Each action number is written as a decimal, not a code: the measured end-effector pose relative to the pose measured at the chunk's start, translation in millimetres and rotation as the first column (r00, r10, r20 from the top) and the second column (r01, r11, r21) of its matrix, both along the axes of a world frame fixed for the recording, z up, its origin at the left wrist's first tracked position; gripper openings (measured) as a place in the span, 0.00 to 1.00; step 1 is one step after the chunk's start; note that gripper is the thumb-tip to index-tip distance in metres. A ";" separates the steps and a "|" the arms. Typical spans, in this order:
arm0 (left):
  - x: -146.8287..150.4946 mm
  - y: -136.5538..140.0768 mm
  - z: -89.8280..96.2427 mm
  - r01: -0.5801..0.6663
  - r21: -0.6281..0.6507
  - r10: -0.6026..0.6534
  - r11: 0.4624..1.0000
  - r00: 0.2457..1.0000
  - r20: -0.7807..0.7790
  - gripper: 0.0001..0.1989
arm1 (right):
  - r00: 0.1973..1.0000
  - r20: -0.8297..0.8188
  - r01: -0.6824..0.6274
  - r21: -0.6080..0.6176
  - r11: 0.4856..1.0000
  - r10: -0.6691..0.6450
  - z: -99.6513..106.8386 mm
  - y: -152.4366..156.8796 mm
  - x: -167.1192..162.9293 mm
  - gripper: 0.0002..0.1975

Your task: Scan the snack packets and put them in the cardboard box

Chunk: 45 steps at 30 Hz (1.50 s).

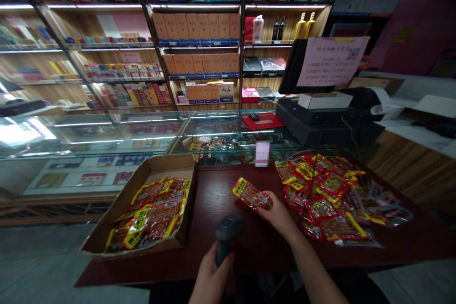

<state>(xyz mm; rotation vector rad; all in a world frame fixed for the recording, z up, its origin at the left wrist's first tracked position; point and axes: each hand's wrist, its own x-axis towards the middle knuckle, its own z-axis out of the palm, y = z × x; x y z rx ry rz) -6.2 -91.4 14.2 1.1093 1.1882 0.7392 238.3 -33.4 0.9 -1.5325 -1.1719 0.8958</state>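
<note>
My left hand (215, 266) is wrapped round the handle of a dark barcode scanner (229, 229), whose head points away from me over the front of the dark red table (210, 190). In my right hand (276, 210) is a flat snack packet (252, 194) with a yellow and red end and brown sticks showing through clear film, pinched by its right end above the table. On the left sits an open cardboard box (190, 190) with several similar packets (160, 213) inside. A loose heap of red and yellow snack packets (331, 185) lies to the right of my right hand.
Behind the table stands a glass display counter (149, 123). A red mat (263, 121) with a mouse (254, 117) lies on it. To the right are a monitor (292, 66) bearing a paper notice (329, 61) and a black cash drawer (320, 126). Shelves (199, 47) of boxes and bottles line the wall.
</note>
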 end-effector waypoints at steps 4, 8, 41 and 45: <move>-6.6 6.3 -34.0 -0.146 -0.061 0.145 0.987 0.989 -0.022 0.30 | 0.915 -0.317 -0.233 0.089 0.968 0.249 36.5 34.6 -58.0 0.29; -9.4 7.6 -47.1 -0.175 -0.059 0.175 0.983 0.985 -0.008 0.34 | 0.843 -0.242 -0.445 0.186 0.876 0.480 74.7 67.9 -126.6 0.37; -0.2 -2.6 6.9 0.016 0.023 -0.016 1.000 1.000 0.004 0.24 | 0.498 0.848 0.282 0.040 0.958 -0.182 -39.1 -31.8 -2.6 0.23; 3.2 -4.6 14.8 0.051 0.028 -0.051 0.998 0.999 -0.004 0.20 | 0.689 0.703 0.222 0.028 0.975 -0.177 -27.8 -26.4 -1.5 0.29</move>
